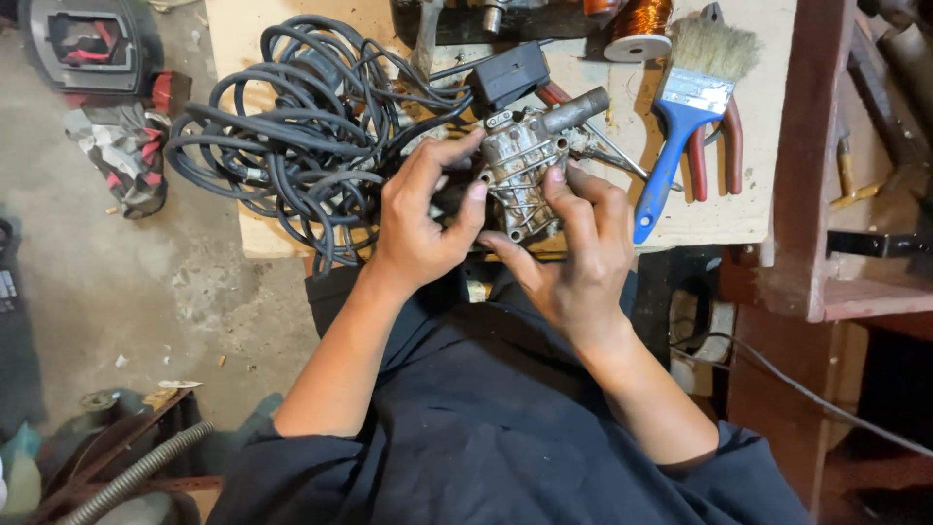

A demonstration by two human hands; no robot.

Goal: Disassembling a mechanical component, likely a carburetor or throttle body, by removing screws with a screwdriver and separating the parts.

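Note:
A dirty grey metal pump housing (525, 160) with a short pipe stub at its top right is held over the near edge of a small wooden board. My left hand (423, 219) grips its left side, thumb and fingers on the casting. My right hand (573, 248) holds its right and lower side, thumb pressed on the ribbed face. A black box-shaped part (507, 75) sits just behind the housing, joined to a black cable.
A big tangle of black cable (292, 126) fills the board's (700, 219) left half. A blue-handled paintbrush (685, 107), red-handled pliers (731, 146) and a copper wire spool (639, 24) lie at right. A wooden shelf frame (807, 194) stands at right. Rags (121, 146) lie on the concrete floor.

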